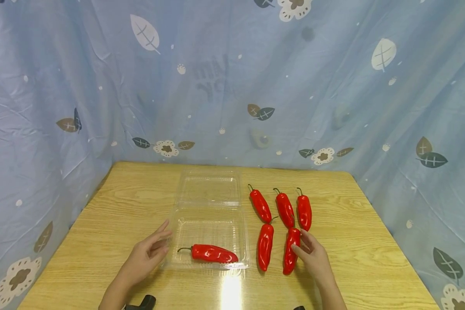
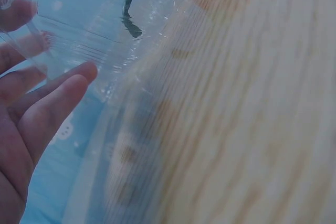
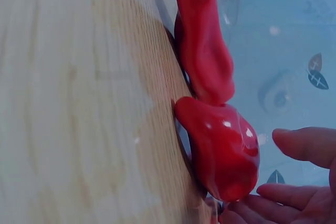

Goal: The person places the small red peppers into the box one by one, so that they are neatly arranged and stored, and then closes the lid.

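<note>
My right hand (image 1: 313,257) reaches around the lower right red chili pepper (image 1: 290,256). Seen from the right wrist, a gap separates the thumb (image 3: 307,146) from that pepper (image 3: 226,148), while the other fingers (image 3: 273,208) lie right at its far side. Another long red pepper (image 1: 215,254) lies crosswise in the front of a clear plastic clamshell box (image 1: 245,245), stem to the left. Beside the box's left wall is my left hand (image 1: 145,258), fingers loosely bent and holding nothing. The box's lid (image 1: 209,189) is folded back, flat toward the rear.
Several more red peppers lie right of the box: one (image 1: 265,247) beside the reached-for pepper, and a back row of a left (image 1: 261,206), a middle (image 1: 285,209) and a right one (image 1: 304,212). The wooden table (image 1: 352,241) ends at a blue patterned curtain (image 1: 217,107).
</note>
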`<state>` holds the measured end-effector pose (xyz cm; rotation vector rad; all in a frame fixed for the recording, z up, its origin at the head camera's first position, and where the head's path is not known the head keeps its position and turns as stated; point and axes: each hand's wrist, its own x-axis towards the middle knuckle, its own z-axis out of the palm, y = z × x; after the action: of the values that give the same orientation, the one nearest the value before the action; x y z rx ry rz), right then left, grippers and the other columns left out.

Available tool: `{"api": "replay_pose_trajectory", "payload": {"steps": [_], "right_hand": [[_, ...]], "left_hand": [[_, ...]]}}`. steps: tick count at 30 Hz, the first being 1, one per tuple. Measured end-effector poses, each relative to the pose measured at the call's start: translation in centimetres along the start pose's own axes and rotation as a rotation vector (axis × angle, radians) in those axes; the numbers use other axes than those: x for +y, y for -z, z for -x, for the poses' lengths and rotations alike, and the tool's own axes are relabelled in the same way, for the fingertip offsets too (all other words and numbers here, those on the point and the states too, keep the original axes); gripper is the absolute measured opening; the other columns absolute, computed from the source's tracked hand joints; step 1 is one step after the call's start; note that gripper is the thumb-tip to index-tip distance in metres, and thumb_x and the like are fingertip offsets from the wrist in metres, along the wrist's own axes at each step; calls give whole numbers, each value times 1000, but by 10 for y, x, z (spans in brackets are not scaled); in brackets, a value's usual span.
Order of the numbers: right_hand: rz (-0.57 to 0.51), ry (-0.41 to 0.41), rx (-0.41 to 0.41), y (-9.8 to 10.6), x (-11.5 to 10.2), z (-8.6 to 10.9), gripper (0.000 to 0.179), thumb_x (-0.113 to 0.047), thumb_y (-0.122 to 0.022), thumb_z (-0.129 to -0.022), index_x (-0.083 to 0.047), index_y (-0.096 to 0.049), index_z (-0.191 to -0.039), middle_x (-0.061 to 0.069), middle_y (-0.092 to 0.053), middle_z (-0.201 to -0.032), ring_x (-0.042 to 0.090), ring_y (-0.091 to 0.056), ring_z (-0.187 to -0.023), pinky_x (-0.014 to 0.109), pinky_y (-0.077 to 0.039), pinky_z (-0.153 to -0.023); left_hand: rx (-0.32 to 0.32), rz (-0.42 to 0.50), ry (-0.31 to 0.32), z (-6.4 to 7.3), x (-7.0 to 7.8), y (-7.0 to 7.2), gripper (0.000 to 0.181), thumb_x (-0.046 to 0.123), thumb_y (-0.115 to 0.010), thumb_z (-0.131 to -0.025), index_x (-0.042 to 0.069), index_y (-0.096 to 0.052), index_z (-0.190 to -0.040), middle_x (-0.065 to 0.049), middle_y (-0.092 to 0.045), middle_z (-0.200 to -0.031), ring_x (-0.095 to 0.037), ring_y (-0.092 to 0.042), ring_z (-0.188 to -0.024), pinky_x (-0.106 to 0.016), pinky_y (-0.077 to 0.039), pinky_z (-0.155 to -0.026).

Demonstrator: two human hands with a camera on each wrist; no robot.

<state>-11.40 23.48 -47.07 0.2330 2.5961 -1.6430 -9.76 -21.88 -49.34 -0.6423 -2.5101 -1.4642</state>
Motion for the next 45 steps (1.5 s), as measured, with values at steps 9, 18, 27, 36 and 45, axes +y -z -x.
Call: {"api": "replay_pose_trajectory", "payload": {"steps": [9, 18, 27, 36, 45], "right_hand": [[44, 18, -13, -4, 5, -3, 68, -14, -65, -90, 7, -29, -145, 30, -37, -145, 43, -40, -131, 48, -39, -105], [53, 25, -19, -9, 6, -6, 73, -15, -66, -89, 9, -25, -145, 32, -35, -145, 44, -41, -130, 49, -39, -105], [84, 13, -23, -11, 7, -8, 74, -15, -65, -90, 8, -23, -146, 32, -33, -146, 45, -36, -133, 51, -38, -106], [93, 13, -21, -13, 8, -8, 73, -9, -64, -89, 7, -24, -146, 31, -34, -146, 44, -37, -133, 52, -38, -106], [96, 28, -3, -13, 10, -6, 71, -10, -66, -88, 8, -28, -145, 29, -34, -146, 43, -38, -132, 52, -37, -106]], "left_hand": [[0, -7, 6, 0, -1, 0, 39, 2, -58, -93, -7, -51, -129, -22, -30, -151, -36, -58, -110, -15, -52, -85], [-2, -5, 7, 0, -2, 0, 38, 3, -58, -93, -6, -51, -129, -21, -30, -151, -35, -58, -111, -16, -52, -86], [-3, 4, 19, 0, 0, 0, 39, 3, -58, -93, -7, -51, -129, -21, -30, -151, -36, -58, -110, -14, -51, -86], [-9, 14, 14, 0, 0, 0, 39, 3, -58, -93, -8, -50, -130, -22, -29, -151, -37, -58, -110, -14, -51, -86], [-8, 22, 13, 1, -3, 0, 39, 4, -58, -93, -6, -51, -130, -21, -29, -152, -36, -58, -111, -15, -51, -86]]}}
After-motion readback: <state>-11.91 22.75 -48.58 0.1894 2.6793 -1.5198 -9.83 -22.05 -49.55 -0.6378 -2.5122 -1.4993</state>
